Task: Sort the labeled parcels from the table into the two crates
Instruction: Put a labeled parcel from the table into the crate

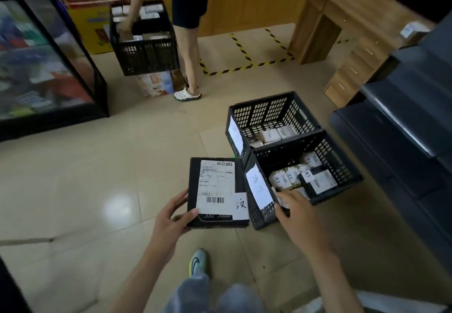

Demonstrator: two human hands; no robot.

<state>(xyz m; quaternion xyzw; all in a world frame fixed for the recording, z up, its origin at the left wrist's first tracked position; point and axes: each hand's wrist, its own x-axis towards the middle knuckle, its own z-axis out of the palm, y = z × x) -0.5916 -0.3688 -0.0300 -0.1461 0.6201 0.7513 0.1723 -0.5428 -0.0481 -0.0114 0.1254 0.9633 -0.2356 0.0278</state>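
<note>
Two black slotted crates stand touching on the tiled floor, the far crate directly behind the near crate. Just left of the near crate, my left hand grips a black parcel bearing a white shipping label, thumb across its face. My right hand reaches over the near crate's closest corner, fingers bent down inside; I cannot tell whether they hold anything. Small labelled parcels lie inside that crate.
</note>
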